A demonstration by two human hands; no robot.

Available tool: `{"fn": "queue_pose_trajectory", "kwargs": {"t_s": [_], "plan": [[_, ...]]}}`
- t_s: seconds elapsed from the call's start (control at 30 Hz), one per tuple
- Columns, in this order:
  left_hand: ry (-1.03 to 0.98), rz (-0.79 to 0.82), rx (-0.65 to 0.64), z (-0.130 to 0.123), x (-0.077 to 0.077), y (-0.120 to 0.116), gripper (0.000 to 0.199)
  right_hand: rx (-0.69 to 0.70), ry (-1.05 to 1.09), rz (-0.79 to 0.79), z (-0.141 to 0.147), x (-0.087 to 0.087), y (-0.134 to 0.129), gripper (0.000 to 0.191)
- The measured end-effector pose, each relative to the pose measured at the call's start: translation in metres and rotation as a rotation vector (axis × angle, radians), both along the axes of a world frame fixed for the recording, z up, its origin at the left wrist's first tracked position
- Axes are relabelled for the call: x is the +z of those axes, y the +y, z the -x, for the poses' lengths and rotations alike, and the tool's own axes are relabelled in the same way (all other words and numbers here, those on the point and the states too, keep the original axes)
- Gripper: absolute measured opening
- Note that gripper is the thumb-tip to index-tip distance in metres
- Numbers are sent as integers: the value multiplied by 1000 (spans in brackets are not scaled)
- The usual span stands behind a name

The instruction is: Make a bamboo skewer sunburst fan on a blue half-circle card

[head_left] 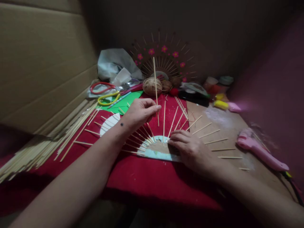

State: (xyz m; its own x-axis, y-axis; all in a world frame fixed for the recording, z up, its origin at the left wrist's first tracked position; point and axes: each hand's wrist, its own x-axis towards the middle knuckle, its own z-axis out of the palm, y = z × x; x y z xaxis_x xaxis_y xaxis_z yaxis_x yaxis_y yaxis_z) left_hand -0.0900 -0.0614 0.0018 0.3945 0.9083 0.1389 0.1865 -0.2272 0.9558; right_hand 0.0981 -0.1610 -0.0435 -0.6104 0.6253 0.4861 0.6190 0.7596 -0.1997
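My left hand is closed in a pinch on a thin wooden stick, held nearly upright above the work. Below it lies a half-circle cardboard base with a light-blue rim and several sticks fanning outward from its curved edge. My right hand is closed on the base's right side, its bent fingers together and its fingertips near the rim. The palm and thumb of that hand are hidden. The sticks on the right come out from beyond the right hand.
A pile of loose sticks lies at left by a cardboard box. Scissors, green paper and a twine ball sit behind. A flowered stick fan stands at the back. A pink glue gun rests at right.
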Motion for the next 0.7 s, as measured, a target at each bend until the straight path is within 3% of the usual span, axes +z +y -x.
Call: {"fn": "queue_pose_trajectory", "kwargs": {"t_s": [0.13,0.3,0.4,0.57,0.63,0.7], "plan": [[84,13,-60,1,0,-1,21,-5,14,10,-1,-1,-2,31],[167,45,-120,1,-1,-1,19,-129,120,60,-1,-4,-4,27],[194,99,-121,0,0,-1,18,-184,176,12,-3,-4,-4,31],[135,234,-97,-3,-3,-2,12,-311,199,-150,-8,9,-5,16],[134,249,-118,-4,-5,-2,14,-339,169,-151,-9,17,-6,6],[138,282,-139,-6,-5,-3,15,-329,117,-115,-8,25,-7,13]]}}
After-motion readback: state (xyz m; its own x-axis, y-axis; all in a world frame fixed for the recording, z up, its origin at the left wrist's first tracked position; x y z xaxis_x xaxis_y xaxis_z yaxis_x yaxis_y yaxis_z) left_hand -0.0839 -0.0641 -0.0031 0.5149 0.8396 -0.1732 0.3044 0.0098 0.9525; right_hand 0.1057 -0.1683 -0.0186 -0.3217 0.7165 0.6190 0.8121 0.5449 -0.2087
